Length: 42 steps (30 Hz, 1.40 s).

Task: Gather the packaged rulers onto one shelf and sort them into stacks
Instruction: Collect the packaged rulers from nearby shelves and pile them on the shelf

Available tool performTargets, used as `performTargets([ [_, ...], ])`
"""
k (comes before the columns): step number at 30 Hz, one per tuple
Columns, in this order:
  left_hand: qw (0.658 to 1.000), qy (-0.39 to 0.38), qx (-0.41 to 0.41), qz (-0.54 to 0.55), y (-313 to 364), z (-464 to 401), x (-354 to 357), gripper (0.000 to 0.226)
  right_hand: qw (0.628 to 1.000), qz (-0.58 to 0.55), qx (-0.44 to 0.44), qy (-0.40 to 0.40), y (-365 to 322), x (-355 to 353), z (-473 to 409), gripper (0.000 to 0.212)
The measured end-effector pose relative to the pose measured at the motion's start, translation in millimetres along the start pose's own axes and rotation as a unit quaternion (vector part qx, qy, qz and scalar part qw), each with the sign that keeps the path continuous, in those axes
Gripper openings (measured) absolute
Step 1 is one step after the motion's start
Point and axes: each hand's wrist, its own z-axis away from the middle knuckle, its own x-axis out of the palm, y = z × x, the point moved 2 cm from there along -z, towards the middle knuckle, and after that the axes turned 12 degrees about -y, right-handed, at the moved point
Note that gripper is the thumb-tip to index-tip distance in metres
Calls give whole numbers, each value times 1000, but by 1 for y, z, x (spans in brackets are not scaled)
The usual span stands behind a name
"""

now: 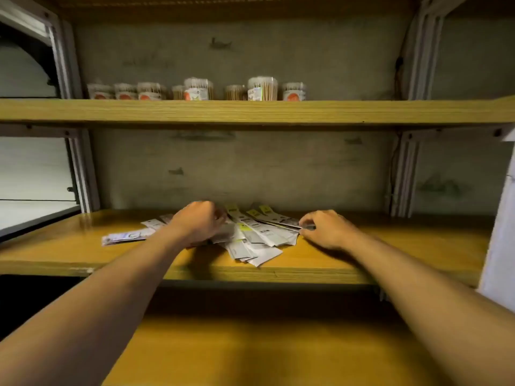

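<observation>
A fanned heap of packaged rulers [256, 238] in white and grey sleeves with yellow tags lies on the middle wooden shelf [390, 246]. A few more packs [126, 236] stick out flat to the left. My left hand [199, 221] sits curled on the left part of the heap, its fingers closed over packs there. My right hand [326, 228] is at the heap's right edge and pinches the end of a ruler pack between thumb and fingers.
The upper shelf [250, 111] carries a row of clear tubs of wooden sticks [263, 89]. A lower shelf [250, 352] lies below my forearms. White metal uprights [82, 168] frame both sides, and a white panel [501, 232] stands at the right.
</observation>
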Motion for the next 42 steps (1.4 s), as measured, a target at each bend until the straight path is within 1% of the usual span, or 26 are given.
performTargets([
  [1,1000,-6,9,-2,8,-6,2,35,1000,-6,12,5,0,1,-3,33],
  [3,1000,-23,-8,-3,29,-15,6,50,999,-2,33,9,0,4,-6,30],
  [5,997,-58,-39,-10,51,-20,13,60,998,19,58,-1,0,7,-4,32],
  [8,995,-74,-65,-28,67,-28,21,66,997,24,74,14,0,4,-5,31],
  [10,994,-74,-66,-41,73,-31,26,67,996,4,89,26,6,0,-7,24],
  [13,989,-112,-70,-63,75,-39,28,69,994,-24,104,6,18,-2,-6,17],
  [15,981,-164,-69,-71,79,-42,22,65,993,-30,111,-10,27,-2,-6,17],
  [17,968,-231,-75,-65,85,-41,14,56,992,-35,117,-16,35,-5,-4,20],
  [18,962,-253,-79,-63,87,-39,10,53,992,-38,121,-17,39,-7,-2,23],
  [19,961,-259,-77,-65,89,-38,8,52,991,-40,127,-16,43,-8,0,27],
  [21,966,-243,-76,-49,88,-39,7,51,990,-49,132,-10,49,-12,3,37],
  [23,971,-228,-74,0,87,-38,9,44,989,-64,131,-4,53,-15,6,42],
  [26,973,-197,-81,89,83,-34,10,25,989,-77,128,11,56,-16,13,37],
  [28,967,-167,-82,173,79,-33,9,20,985,-107,129,42,58,-19,20,32],
  [29,958,-161,-77,224,77,-33,9,20,982,-125,130,56,57,-23,23,30],
  [31,929,-153,-54,332,79,-32,8,20,976,-160,126,81,57,-32,32,29],
  [33,890,-136,-17,434,87,-30,6,21,962,-217,122,112,57,-41,43,26],
  [35,852,-117,18,510,100,-27,4,17,946,-269,109,141,57,-45,59,23],
  [37,823,-96,45,557,118,-23,4,7,936,-286,93,184,60,-45,77,24],
  [38,812,-93,60,573,128,-20,6,6,930,-293,85,207,62,-44,87,24],
  [40,797,-105,95,588,149,-8,11,9,918,-317,61,230,67,-41,107,25],
  [42,786,-127,128,591,169,3,14,17,913,-333,49,231,74,-41,128,31],
])
